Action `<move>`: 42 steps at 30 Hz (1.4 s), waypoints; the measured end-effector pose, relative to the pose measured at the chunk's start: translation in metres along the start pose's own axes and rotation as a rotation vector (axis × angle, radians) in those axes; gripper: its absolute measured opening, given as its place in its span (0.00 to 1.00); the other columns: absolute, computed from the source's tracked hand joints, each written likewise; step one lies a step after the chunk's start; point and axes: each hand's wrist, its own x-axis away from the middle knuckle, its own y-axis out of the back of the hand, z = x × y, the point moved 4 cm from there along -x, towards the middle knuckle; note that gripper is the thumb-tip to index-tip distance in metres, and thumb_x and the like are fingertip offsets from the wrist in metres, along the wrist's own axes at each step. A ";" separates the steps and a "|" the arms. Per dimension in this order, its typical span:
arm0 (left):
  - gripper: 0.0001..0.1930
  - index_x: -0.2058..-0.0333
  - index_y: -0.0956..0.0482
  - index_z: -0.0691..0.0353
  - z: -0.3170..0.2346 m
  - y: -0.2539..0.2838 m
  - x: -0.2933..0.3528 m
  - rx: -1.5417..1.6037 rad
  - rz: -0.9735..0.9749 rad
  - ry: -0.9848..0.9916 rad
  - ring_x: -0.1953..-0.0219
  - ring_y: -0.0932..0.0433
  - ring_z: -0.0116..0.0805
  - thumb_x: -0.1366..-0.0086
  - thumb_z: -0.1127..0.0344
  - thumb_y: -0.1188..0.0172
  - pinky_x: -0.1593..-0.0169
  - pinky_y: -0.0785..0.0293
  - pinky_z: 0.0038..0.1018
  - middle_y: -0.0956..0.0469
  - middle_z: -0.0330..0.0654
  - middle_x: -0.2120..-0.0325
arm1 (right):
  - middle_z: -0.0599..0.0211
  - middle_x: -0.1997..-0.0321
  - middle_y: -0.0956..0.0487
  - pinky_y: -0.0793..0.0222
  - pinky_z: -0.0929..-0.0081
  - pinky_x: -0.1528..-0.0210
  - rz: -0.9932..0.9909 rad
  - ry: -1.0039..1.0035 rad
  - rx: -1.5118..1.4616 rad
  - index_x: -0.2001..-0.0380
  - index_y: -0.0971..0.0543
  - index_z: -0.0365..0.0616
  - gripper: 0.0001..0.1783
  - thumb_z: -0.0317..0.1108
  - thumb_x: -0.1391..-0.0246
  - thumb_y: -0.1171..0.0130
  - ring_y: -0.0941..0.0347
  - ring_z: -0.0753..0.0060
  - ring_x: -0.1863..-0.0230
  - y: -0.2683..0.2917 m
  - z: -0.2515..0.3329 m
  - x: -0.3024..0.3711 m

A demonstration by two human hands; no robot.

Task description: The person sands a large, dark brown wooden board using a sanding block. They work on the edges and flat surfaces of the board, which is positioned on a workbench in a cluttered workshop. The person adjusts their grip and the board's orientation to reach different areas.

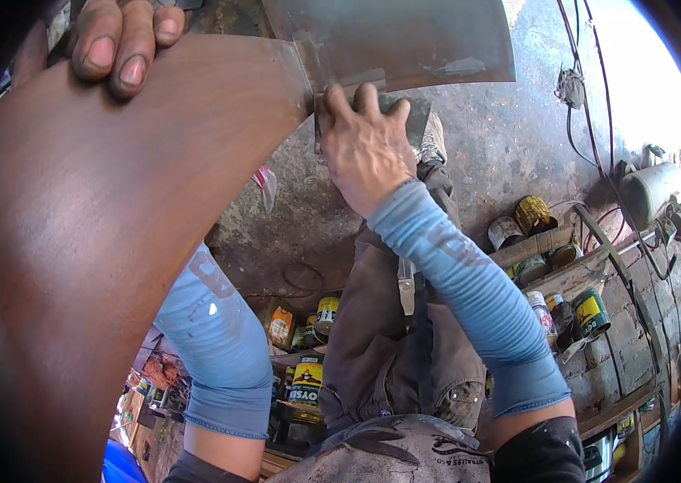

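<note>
Holding brown panel (115, 161) with left hand (121, 44) and dark flat piece (418, 123) with right hand (367, 149), maybe partly done, with pale patch (459, 67) perhaps left to smooth.

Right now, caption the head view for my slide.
Left hand over a curved brown panel, right hand at the edge of a grey panel.

Curved brown panel (127, 173) beside dark flat sheet (418, 121)
</note>
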 end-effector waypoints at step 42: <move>0.25 0.54 0.24 0.61 0.003 -0.021 0.004 -0.049 -0.041 -0.143 0.69 0.27 0.25 0.16 0.52 0.71 0.44 0.34 0.30 0.27 0.33 0.75 | 0.71 0.43 0.26 0.31 0.46 0.52 -0.005 0.107 0.244 0.49 0.16 0.51 0.17 0.39 0.33 0.51 0.31 0.63 0.45 0.032 -0.013 -0.073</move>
